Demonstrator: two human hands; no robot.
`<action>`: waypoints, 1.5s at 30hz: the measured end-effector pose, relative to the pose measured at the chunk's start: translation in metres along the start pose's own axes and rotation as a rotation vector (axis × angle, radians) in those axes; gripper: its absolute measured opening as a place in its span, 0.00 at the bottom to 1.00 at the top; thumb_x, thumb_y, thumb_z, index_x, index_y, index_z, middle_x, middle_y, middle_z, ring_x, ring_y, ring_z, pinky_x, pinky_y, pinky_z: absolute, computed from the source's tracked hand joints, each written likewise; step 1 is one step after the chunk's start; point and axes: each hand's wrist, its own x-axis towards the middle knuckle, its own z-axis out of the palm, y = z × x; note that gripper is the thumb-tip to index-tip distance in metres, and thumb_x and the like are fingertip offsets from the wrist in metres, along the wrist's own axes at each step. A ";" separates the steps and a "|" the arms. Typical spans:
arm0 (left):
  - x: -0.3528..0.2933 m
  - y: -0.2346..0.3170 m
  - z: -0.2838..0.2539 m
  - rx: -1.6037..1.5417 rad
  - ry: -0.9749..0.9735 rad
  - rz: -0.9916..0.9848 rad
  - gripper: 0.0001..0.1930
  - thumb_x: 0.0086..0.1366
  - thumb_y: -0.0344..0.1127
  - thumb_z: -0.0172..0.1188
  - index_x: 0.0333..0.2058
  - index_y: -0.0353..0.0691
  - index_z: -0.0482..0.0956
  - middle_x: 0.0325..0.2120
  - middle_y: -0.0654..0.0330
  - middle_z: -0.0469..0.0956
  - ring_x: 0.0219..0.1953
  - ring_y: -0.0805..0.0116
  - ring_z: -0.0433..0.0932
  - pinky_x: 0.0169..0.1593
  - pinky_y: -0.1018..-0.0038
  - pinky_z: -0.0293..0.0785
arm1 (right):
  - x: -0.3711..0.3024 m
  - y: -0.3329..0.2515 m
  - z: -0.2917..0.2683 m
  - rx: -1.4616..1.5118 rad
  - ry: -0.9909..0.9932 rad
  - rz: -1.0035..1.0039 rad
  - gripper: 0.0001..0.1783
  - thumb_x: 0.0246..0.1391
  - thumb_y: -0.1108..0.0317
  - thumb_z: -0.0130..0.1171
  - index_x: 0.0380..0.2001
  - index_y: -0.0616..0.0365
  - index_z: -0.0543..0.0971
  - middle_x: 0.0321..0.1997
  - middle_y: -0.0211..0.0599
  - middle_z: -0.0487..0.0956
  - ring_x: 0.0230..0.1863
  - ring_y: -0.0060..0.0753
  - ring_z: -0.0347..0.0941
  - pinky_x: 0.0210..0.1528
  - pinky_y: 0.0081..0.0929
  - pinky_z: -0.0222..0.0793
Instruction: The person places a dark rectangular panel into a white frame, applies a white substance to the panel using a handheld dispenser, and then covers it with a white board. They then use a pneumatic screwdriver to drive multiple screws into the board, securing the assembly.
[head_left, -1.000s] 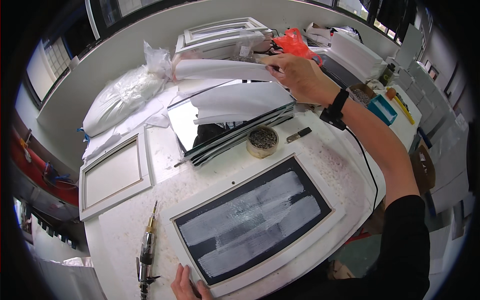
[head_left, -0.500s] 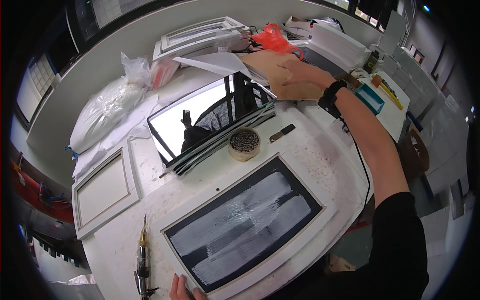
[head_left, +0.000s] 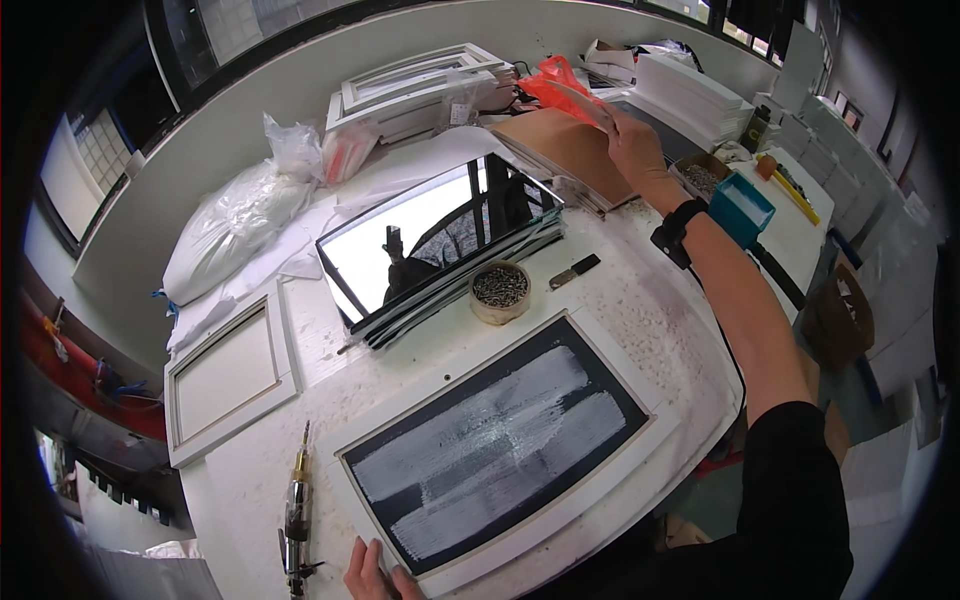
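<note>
A white frame [head_left: 655, 430] lies in front of me, around a dark panel [head_left: 480, 455] smeared with whitish streaks. My left hand [head_left: 375, 575] rests at its lower left corner, fingers stretched out with the thumb apart; the picture's lower edge cuts it off. My right hand [head_left: 638, 155] reaches to the far right and grips the far edge of a brown board [head_left: 555, 150]. That board lies over other sheets, just in front of an orange-red plastic bag [head_left: 555, 85]. Its fingertips are partly hidden.
Stacked mirrored panels [head_left: 420, 245], a round tub of small metal pieces [head_left: 500, 290] and a dark-handled scraper [head_left: 573, 272] lie beyond the frame. Leftward are a power screwdriver [head_left: 297, 520] and another white frame [head_left: 228, 375]. A blue bin [head_left: 740, 210] stands right.
My right hand has turned from lying spread over the brown board to closing at its far edge. The view has shifted slightly. My left hand stays by the frame corner.
</note>
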 end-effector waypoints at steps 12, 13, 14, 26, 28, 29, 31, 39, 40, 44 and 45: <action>-0.014 -0.007 0.017 -0.188 0.107 -0.030 0.28 0.65 0.22 0.51 0.66 0.31 0.67 0.48 0.49 0.73 0.42 0.62 0.70 0.49 0.70 0.70 | 0.001 -0.047 -0.087 0.147 0.177 -0.260 0.15 0.65 0.69 0.59 0.53 0.56 0.81 0.40 0.54 0.83 0.39 0.59 0.80 0.43 0.43 0.76; -0.017 -0.012 0.016 -0.285 0.069 -0.202 0.29 0.68 0.23 0.50 0.68 0.33 0.64 0.54 0.50 0.72 0.46 0.62 0.71 0.51 0.69 0.70 | 0.001 -0.053 -0.108 0.198 0.258 -0.321 0.15 0.65 0.69 0.60 0.54 0.56 0.81 0.40 0.54 0.83 0.39 0.59 0.80 0.42 0.42 0.76; -0.019 -0.016 0.014 -0.290 0.150 -0.150 0.28 0.68 0.24 0.51 0.67 0.33 0.65 0.57 0.48 0.71 0.49 0.62 0.70 0.52 0.69 0.69 | -0.003 -0.065 -0.133 0.215 0.278 -0.318 0.14 0.65 0.68 0.60 0.53 0.56 0.81 0.37 0.52 0.83 0.36 0.50 0.80 0.41 0.37 0.76; -0.064 0.037 -0.037 -0.441 0.536 0.064 0.31 0.79 0.58 0.36 0.61 0.33 0.67 0.64 0.43 0.69 0.66 0.50 0.69 0.69 0.57 0.61 | -0.253 -0.105 -0.348 1.645 -0.176 0.407 0.19 0.69 0.64 0.59 0.56 0.65 0.78 0.53 0.39 0.82 0.54 0.31 0.78 0.58 0.32 0.74; -0.063 0.053 -0.043 -0.548 0.491 0.000 0.42 0.75 0.67 0.39 0.67 0.31 0.61 0.64 0.43 0.69 0.66 0.49 0.69 0.69 0.56 0.61 | -0.292 -0.110 -0.346 1.712 -0.409 0.550 0.21 0.67 0.65 0.62 0.57 0.67 0.77 0.53 0.40 0.83 0.55 0.31 0.78 0.59 0.32 0.73; -0.067 0.052 -0.045 -0.711 0.320 -0.015 0.49 0.73 0.72 0.41 0.71 0.28 0.53 0.63 0.43 0.70 0.64 0.52 0.71 0.68 0.58 0.62 | -0.309 -0.112 -0.341 1.742 -0.469 0.614 0.22 0.67 0.65 0.62 0.57 0.69 0.76 0.53 0.41 0.83 0.55 0.31 0.78 0.59 0.32 0.74; -0.090 0.036 -0.032 -0.856 0.250 -0.109 0.40 0.76 0.63 0.45 0.66 0.28 0.60 0.55 0.50 0.75 0.55 0.65 0.74 0.58 0.68 0.68 | -0.328 -0.117 -0.333 1.761 -0.544 0.727 0.23 0.67 0.64 0.62 0.57 0.70 0.76 0.52 0.43 0.83 0.55 0.30 0.78 0.58 0.31 0.74; -0.117 0.032 -0.018 -0.934 0.163 -0.288 0.17 0.82 0.44 0.44 0.40 0.37 0.73 0.32 0.65 0.76 0.35 0.79 0.72 0.41 0.80 0.69 | -0.353 -0.123 -0.336 1.337 -0.736 0.709 0.26 0.75 0.53 0.50 0.56 0.69 0.76 0.47 0.37 0.81 0.48 0.22 0.75 0.51 0.22 0.71; -0.116 0.035 -0.016 -0.958 0.163 -0.319 0.17 0.82 0.44 0.44 0.41 0.37 0.73 0.32 0.65 0.76 0.35 0.79 0.72 0.41 0.79 0.69 | -0.355 -0.125 -0.342 1.200 -0.749 0.609 0.27 0.75 0.51 0.48 0.55 0.68 0.77 0.46 0.35 0.81 0.46 0.21 0.74 0.49 0.21 0.71; -0.101 0.049 -0.012 -0.988 0.094 -0.469 0.17 0.82 0.43 0.44 0.40 0.37 0.74 0.34 0.65 0.76 0.36 0.79 0.71 0.41 0.79 0.69 | -0.376 -0.123 -0.349 1.115 -0.651 0.680 0.27 0.77 0.50 0.44 0.47 0.67 0.78 0.36 0.26 0.78 0.38 0.15 0.69 0.42 0.18 0.67; -0.098 0.048 -0.010 -1.008 0.066 -0.458 0.17 0.82 0.43 0.44 0.42 0.36 0.74 0.36 0.64 0.76 0.37 0.78 0.72 0.42 0.79 0.69 | -0.375 -0.127 -0.348 1.127 -0.605 0.718 0.27 0.77 0.50 0.43 0.44 0.66 0.78 0.33 0.24 0.76 0.35 0.14 0.67 0.40 0.17 0.65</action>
